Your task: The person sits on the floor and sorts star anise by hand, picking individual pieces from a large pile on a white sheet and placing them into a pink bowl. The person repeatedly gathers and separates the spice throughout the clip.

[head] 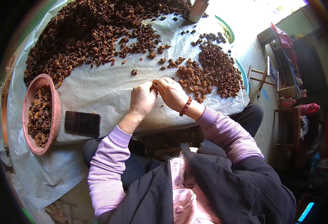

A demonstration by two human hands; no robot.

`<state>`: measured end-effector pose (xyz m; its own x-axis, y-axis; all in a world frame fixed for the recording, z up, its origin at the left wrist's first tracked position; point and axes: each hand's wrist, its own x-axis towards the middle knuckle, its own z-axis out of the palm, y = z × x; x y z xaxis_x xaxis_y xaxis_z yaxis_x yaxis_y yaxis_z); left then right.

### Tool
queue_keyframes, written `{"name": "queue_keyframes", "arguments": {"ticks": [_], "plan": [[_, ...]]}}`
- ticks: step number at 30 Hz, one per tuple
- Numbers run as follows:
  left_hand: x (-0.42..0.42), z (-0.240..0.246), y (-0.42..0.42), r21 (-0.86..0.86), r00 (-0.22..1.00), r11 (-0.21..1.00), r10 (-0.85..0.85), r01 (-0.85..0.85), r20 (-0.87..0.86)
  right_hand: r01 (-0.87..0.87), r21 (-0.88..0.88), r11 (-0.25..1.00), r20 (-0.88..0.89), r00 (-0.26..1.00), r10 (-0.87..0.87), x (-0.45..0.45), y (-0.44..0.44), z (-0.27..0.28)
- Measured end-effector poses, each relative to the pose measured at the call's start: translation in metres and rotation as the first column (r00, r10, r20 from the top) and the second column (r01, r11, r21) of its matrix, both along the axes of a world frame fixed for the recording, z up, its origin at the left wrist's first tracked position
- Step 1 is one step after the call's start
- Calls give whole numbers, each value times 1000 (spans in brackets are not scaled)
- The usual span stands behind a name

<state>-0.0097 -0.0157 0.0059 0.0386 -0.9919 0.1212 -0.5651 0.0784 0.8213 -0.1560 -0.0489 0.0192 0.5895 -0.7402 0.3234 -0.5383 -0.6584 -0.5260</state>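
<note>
My left hand [143, 98] and my right hand [171, 93] meet at the fingertips over the plastic sheet [96, 81]. Between the fingers a small dark brown bit shows, perhaps part of a star anise; the fingers mostly hide it. A red bead bracelet [186, 106] circles my right wrist. One star anise pod [134, 72] lies just beyond my hands. Past it, at the upper left, spreads a large heap of star anise [96, 36]. A smaller heap of star anise [208, 72] lies to the right of my hands. The pink plastic basket [58, 112] at the left holds more pods.
A dark smartphone [82, 123] lies beside the basket. A metal cylinder [198, 11] stands at the sheet's far side. Green [227, 30] and turquoise [243, 75] rims show at its right edge. A wooden frame [260, 75] and cluttered shelves [292, 109] stand farther right.
</note>
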Motion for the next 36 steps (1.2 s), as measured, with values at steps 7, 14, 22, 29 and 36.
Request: {"name": "queue_keyframes", "arguments": {"ticks": [7, 14, 22, 29, 36], "plan": [[20, 32, 8, 172, 936, 920, -351, 351, -30, 200, -356, 913, -284, 907, -310, -51, -22, 16], [36, -19, -24, -175, 873, 985, 80, 6, 480, -33, -359, 933, -364, 925, -107, -60, -64, -19], [11, -32, -20, -147, 732, 976, -17, 159, 681, 82, -403, 911, -292, 933, -213, -23, -143, 13], [50, -13, -22, -71, 736, 995, 99, -70, 670, -58, -208, 976, -367, 930, -23, 75, -187, -50], [53, -2, -14, -82, 742, 996, 86, -42, 665, -267, -184, 946, -304, 931, 203, 29, -68, -13]]}}
